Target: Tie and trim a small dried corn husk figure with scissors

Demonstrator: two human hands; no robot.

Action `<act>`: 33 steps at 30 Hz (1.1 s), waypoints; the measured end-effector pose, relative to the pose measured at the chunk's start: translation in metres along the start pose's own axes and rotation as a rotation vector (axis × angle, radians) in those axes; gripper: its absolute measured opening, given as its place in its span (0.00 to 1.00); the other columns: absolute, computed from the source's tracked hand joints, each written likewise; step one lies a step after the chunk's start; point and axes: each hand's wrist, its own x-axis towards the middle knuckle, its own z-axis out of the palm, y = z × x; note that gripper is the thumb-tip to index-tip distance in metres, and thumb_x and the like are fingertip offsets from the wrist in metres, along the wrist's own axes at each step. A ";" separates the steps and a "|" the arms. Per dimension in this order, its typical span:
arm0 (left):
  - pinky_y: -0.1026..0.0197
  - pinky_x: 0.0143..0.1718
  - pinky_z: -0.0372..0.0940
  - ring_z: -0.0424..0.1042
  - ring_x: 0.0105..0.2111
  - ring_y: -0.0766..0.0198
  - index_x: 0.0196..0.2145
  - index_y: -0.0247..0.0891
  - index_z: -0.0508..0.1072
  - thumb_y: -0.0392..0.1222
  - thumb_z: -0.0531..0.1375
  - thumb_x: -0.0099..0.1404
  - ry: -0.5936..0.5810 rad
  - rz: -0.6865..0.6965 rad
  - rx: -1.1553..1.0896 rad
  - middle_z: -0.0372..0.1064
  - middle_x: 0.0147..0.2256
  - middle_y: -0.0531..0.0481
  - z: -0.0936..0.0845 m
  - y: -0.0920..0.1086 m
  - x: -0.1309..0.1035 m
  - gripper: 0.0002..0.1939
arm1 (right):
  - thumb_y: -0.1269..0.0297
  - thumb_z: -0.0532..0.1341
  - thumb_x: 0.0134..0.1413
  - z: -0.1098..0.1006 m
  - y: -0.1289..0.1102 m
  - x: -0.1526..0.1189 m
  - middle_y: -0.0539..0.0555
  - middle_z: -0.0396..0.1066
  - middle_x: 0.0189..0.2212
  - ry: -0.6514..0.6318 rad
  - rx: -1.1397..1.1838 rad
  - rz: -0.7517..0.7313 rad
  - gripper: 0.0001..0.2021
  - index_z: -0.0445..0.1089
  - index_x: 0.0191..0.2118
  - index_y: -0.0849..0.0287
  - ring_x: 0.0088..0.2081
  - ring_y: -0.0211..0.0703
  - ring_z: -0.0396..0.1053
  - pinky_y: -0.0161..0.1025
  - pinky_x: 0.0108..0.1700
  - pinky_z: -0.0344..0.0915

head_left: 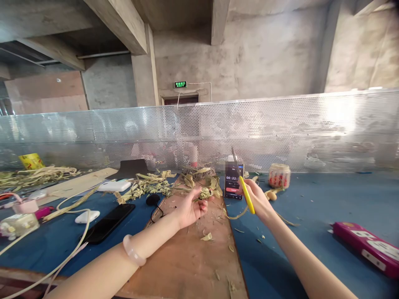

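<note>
My left hand (190,209), with a pale bangle on its wrist, is closed around a small dried plant piece (205,194) above the brown board (187,257). To the right, my right hand (254,197) grips a yellow-handled tool (247,195) whose thin metal end points up. Behind that tool stands a phone (233,182) showing a running timer. Dried leaves and stems (199,176) are piled at the board's far end, and small scraps lie scattered on its surface.
Left of the board are a black phone (110,224), a white case (87,216), cables, a power bank (114,185) and dried plant clusters (145,187). On the right sit a wrapped jar (279,176) and a magenta box (366,247). A perforated metal screen (264,133) stands behind.
</note>
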 end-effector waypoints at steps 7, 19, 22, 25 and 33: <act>0.68 0.24 0.65 0.66 0.21 0.71 0.36 0.29 0.66 0.41 0.59 0.58 -0.018 0.022 0.033 0.70 0.30 0.41 -0.002 -0.001 0.002 0.12 | 0.47 0.52 0.49 -0.010 -0.002 0.013 0.57 0.71 0.36 0.059 0.492 0.056 0.17 0.63 0.35 0.56 0.38 0.47 0.70 0.44 0.37 0.67; 0.65 0.30 0.68 0.69 0.24 0.69 0.34 0.31 0.66 0.39 0.57 0.59 -0.014 0.061 0.103 0.71 0.33 0.40 -0.005 -0.002 0.007 0.08 | 0.50 0.61 0.40 -0.002 0.012 0.006 0.56 0.69 0.35 0.291 -0.246 -0.230 0.25 0.60 0.43 0.59 0.35 0.46 0.68 0.42 0.35 0.64; 0.64 0.31 0.68 0.69 0.25 0.68 0.34 0.31 0.66 0.39 0.57 0.60 0.012 0.098 0.130 0.72 0.33 0.42 -0.006 -0.002 0.009 0.07 | 0.51 0.59 0.41 0.001 0.016 0.001 0.56 0.70 0.39 0.184 -0.586 -0.322 0.23 0.61 0.43 0.58 0.37 0.48 0.68 0.43 0.36 0.63; 0.64 0.30 0.67 0.69 0.25 0.68 0.35 0.31 0.66 0.39 0.57 0.60 0.030 0.125 0.156 0.72 0.30 0.44 -0.007 -0.002 0.010 0.08 | 0.53 0.58 0.42 -0.002 0.014 -0.002 0.54 0.71 0.38 0.065 -0.776 -0.392 0.20 0.62 0.43 0.57 0.37 0.48 0.69 0.40 0.32 0.63; 0.63 0.30 0.65 0.69 0.25 0.67 0.37 0.32 0.65 0.39 0.58 0.59 0.080 0.174 0.188 0.71 0.30 0.44 -0.005 -0.003 0.010 0.09 | 0.57 0.56 0.43 0.002 0.014 -0.007 0.55 0.72 0.37 -0.047 -0.900 -0.622 0.19 0.64 0.43 0.56 0.37 0.46 0.70 0.37 0.30 0.61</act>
